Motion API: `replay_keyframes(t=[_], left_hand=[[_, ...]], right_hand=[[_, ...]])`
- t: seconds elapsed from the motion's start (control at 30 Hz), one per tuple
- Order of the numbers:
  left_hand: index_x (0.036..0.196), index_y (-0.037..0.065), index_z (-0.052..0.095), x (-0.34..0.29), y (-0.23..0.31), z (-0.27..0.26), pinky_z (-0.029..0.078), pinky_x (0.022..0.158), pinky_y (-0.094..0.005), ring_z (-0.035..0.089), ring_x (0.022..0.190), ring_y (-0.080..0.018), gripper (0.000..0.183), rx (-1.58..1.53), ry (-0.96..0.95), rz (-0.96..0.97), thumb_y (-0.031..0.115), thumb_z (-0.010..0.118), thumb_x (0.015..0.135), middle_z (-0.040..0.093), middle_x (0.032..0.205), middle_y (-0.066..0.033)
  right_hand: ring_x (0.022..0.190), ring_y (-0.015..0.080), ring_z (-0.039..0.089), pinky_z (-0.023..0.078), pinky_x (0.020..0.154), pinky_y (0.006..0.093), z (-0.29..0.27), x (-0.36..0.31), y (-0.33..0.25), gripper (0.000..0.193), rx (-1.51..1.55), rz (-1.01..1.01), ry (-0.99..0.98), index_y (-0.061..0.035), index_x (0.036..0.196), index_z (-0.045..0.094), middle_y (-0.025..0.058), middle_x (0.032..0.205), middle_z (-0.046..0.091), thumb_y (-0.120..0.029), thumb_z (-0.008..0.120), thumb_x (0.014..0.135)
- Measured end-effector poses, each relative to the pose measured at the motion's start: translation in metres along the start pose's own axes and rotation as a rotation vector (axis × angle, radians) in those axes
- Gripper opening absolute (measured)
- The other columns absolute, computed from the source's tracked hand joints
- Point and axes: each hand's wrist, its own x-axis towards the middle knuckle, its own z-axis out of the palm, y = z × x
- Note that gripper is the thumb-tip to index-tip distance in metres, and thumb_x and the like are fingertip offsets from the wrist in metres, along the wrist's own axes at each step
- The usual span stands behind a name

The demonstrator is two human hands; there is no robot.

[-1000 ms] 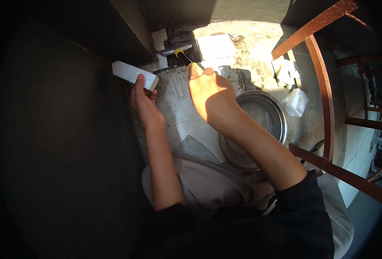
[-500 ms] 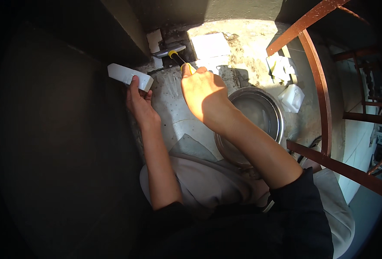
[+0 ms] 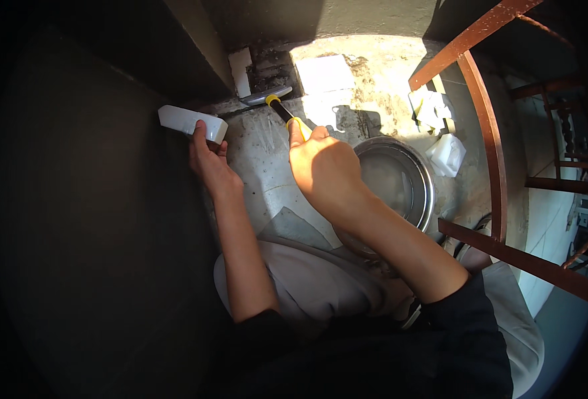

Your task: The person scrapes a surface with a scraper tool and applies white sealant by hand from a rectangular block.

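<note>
My left hand [image 3: 209,159] grips one end of a white rectangular block [image 3: 191,122] and holds it against the dark wall at the left. My right hand [image 3: 326,171] is closed around the yellow-and-black handle of a hammer [image 3: 282,110]. The hammer's metal head rests on the rough concrete floor, near the foot of the wall and just right of the block. A narrow white tile piece [image 3: 240,71] stands upright in the dark corner beyond the hammer head.
A round metal basin [image 3: 422,179] sits on the floor under my right forearm. White broken pieces [image 3: 445,154] lie to its right, and a pale slab [image 3: 325,73] lies beyond it. A rust-brown metal railing [image 3: 483,93] curves along the right. My knees are below.
The hammer head has swung left and down to the floor by the wall. My right hand has dropped with it. The white block has stayed against the wall.
</note>
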Motion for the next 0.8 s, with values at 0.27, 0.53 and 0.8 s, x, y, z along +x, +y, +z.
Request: replay_keyframes(t=[0.27, 0.53, 0.8], left_hand=[[0.103, 0.006, 0.058, -0.004, -0.001, 0.004, 0.039, 0.071, -0.0246, 0.05, 0.086, -0.0097, 0.04, 0.03, 0.012, 0.022, 0.035, 0.069, 0.078, 0.055, 0.094, -0.0013], [0.103, 0.007, 0.058, -0.002, -0.006, 0.001, 0.039, 0.071, -0.0244, 0.051, 0.084, -0.009, 0.039, 0.028, -0.002, 0.013, 0.035, 0.069, 0.078, 0.055, 0.092, -0.0003], [0.103, 0.007, 0.058, -0.003, -0.003, 0.002, 0.039, 0.07, -0.0243, 0.051, 0.084, -0.009, 0.038, 0.026, 0.009, 0.017, 0.034, 0.069, 0.078, 0.056, 0.093, -0.0009]], right_hand=[[0.084, 0.025, 0.065, 0.055, 0.063, 0.0302, 0.001, 0.007, -0.008, 0.054, 0.068, 0.034, 0.027, 0.0061, 0.132, 0.037, 0.0213, 0.099, 0.056, -0.008, 0.055, 0.083], [0.084, 0.0257, 0.065, 0.055, 0.064, 0.0297, 0.003, 0.015, -0.009, 0.054, 0.049, 0.047, 0.036, 0.0052, 0.134, 0.036, 0.021, 0.099, 0.056, -0.007, 0.053, 0.084], [0.077, 0.035, 0.065, 0.055, 0.061, 0.0377, 0.01, 0.014, -0.005, 0.04, 0.112, 0.016, 0.147, 0.0066, 0.125, 0.039, 0.0256, 0.094, 0.056, -0.004, 0.045, 0.087]])
